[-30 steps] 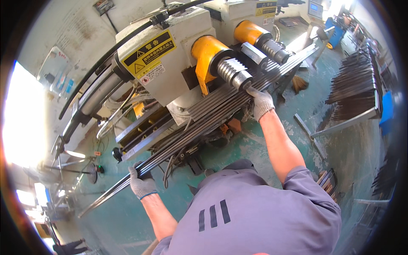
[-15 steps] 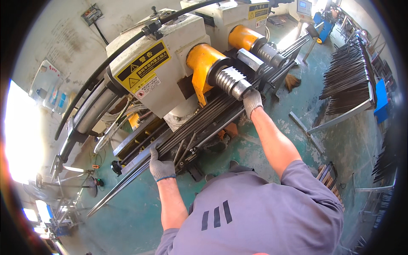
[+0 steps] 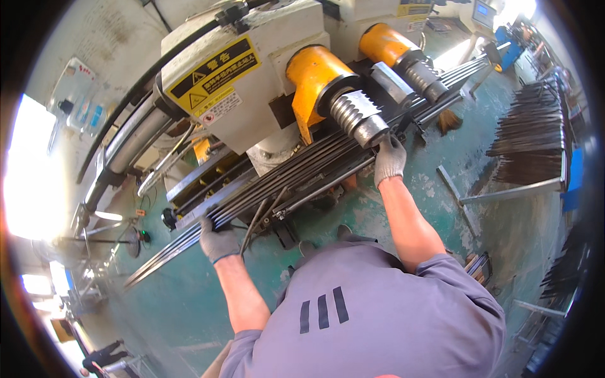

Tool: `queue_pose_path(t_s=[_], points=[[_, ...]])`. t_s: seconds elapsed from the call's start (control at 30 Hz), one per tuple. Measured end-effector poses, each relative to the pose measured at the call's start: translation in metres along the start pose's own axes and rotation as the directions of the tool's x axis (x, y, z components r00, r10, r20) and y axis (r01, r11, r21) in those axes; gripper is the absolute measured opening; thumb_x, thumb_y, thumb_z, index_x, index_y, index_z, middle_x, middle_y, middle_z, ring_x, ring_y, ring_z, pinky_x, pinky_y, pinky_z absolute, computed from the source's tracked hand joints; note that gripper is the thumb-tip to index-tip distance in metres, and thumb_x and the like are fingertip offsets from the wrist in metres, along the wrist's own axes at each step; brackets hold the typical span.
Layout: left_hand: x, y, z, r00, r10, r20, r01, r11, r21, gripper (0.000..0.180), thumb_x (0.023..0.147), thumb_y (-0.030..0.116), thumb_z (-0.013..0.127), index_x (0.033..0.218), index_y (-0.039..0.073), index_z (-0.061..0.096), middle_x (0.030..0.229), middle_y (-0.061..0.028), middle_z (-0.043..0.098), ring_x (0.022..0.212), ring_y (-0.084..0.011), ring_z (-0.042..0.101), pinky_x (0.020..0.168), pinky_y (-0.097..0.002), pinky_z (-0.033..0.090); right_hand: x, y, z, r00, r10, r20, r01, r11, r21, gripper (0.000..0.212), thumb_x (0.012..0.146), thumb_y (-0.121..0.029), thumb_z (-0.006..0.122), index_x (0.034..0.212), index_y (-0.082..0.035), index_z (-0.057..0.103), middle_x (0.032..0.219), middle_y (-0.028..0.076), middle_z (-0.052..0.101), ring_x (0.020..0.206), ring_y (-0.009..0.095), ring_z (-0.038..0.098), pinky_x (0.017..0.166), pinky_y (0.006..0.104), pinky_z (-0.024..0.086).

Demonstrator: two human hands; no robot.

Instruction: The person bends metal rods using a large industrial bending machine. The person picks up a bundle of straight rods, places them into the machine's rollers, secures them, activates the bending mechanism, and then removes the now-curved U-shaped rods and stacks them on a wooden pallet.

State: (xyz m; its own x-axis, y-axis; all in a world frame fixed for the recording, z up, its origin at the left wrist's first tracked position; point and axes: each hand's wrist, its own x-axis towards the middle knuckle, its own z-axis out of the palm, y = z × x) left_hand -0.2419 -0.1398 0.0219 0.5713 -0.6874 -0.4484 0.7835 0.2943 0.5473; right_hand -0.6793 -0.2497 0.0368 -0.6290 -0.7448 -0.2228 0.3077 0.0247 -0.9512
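Left of centre, some fingertips of the left hand (image 3: 220, 242) are out of sight among the metal rods (image 3: 265, 186); up top, the white machine (image 3: 271, 88) runs off-frame, and far left, glare (image 3: 38, 170) (what a blaze!) drowns all detail.

Metal wkshp: hvy mach. (image 3: 268, 85), long rods (image 3: 270, 188)

two gloved hands (image 3: 219, 244), two orange housings (image 3: 320, 70), one broom (image 3: 449, 120)

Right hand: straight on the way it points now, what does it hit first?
Probably the end of the ribbed steel cylinder, just ahead of the right hand. Depth is unclear; it might instead pass under and meet the metal rods.
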Motion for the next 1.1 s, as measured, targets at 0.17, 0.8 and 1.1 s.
queue_pose_path(t_s=[0.17,0.8,1.1], points=[[-0.054,-0.064,0.048,0.957,-0.253,0.139,0.246,0.967,0.068,0.035,0.107,0.026,0.056,0.129,0.000,0.065,0.131,-0.0175,0.069,0.126,-0.0350,0.062,0.113,-0.0539,0.048,0.014,0.044,-0.045,0.999,0.014,-0.031,-0.016,0.999,-0.035,0.035,0.100,-0.030,0.074,0.109,0.003,0.071,0.098,0.005,0.072,0.080,0.016,0.066,0.072,0.0316,0.055],[-0.038,-0.083,0.037,0.983,-0.031,0.179,0.035,0.999,-0.019,0.033,0.105,0.030,0.061,0.120,0.001,0.067,0.119,-0.0146,0.072,0.115,-0.0327,0.066,0.108,-0.0509,0.051,0.020,0.071,-0.131,0.940,0.337,0.052,-0.322,0.927,-0.191,0.029,0.103,-0.031,0.067,0.110,-0.002,0.068,0.093,0.009,0.074,0.075,0.022,0.071,0.067,0.0344,0.057],[-0.043,-0.038,0.011,0.962,-0.155,0.225,0.206,0.953,-0.222,0.044,0.107,0.028,0.058,0.142,0.001,0.054,0.144,-0.0179,0.060,0.133,-0.0376,0.055,0.120,-0.0529,0.040,0.024,0.132,-0.150,0.921,0.320,0.220,-0.193,0.868,-0.458,0.023,0.101,-0.029,0.071,0.098,-0.006,0.068,0.084,0.005,0.070,0.067,0.015,0.063,0.058,0.0294,0.051]])
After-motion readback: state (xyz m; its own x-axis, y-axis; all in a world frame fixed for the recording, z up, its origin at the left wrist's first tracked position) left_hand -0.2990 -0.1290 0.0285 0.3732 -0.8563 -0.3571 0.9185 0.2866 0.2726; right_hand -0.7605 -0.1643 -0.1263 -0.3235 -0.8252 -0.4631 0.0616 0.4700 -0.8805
